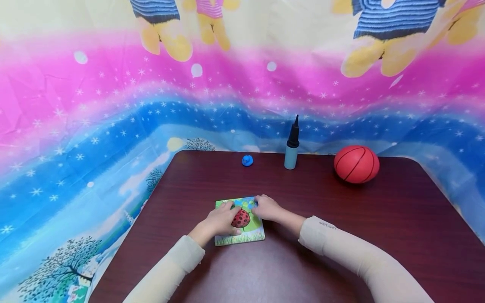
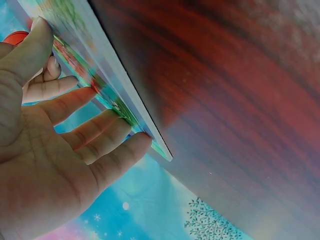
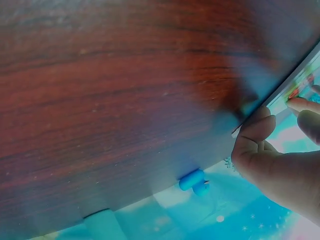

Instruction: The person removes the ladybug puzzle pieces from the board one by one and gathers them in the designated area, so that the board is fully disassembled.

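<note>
Covering parts of ladybug board (image 1: 250, 227): left hand (image 1: 220, 221), right hand (image 1: 267, 208).

High above the surface's (image 1: 379, 219) near side, the head view looks forward and down to the far edge. Both wrist views lie close and low, turned over, facing the curtain (image 1: 242, 75), one at the left hand (image 1: 219, 221), one at the right hand (image 1: 268, 208). All three share the board (image 1: 242, 239); head and right wrist, the duck (image 1: 247, 160).

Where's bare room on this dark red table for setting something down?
Free: tabletop between the red black-lined ball and beige right sleeve, and left of the left hand. Crowded: around the square ladybug board and right hand; far edge, with small blue toy, teal-black pump and ball.
</note>
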Demonstrator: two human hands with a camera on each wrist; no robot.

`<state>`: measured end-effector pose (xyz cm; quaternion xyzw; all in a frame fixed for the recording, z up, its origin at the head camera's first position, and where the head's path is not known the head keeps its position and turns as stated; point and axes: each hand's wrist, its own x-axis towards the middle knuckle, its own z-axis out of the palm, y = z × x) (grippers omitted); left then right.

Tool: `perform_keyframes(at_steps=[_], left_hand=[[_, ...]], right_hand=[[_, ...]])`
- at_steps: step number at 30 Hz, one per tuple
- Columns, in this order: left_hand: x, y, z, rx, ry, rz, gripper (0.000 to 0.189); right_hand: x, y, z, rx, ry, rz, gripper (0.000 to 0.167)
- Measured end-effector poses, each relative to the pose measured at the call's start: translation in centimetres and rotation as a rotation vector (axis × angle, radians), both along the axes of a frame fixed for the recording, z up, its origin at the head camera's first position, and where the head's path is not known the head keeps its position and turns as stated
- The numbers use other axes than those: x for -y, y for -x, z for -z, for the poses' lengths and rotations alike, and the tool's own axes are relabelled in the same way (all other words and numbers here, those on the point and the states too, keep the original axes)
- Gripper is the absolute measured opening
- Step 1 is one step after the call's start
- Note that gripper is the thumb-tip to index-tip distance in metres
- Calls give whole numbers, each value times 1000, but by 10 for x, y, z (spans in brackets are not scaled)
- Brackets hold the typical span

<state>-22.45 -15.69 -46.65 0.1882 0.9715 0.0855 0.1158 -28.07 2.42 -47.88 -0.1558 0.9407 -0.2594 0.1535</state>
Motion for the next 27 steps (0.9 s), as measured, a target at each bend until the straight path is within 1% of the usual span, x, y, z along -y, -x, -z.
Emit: perform_keyframes(at_steps=[7,11,17,23,27], left_hand=[[2,2,0,3,5,6,78],[3,3,-1,11,5,7,78],[4,4,0,8,13,12,79],[4,5,2,-7,15,21,79],[4,6,2,-4,9,27,79]], right_hand=[[3,2,-3,23,10,25,51],[4,4,-5,25,-16,19,48],[6,10,-6,-1,-62,8,40],[8,15,-6,3,-55,45,35],[8,16,-4,13,-36,70,34]])
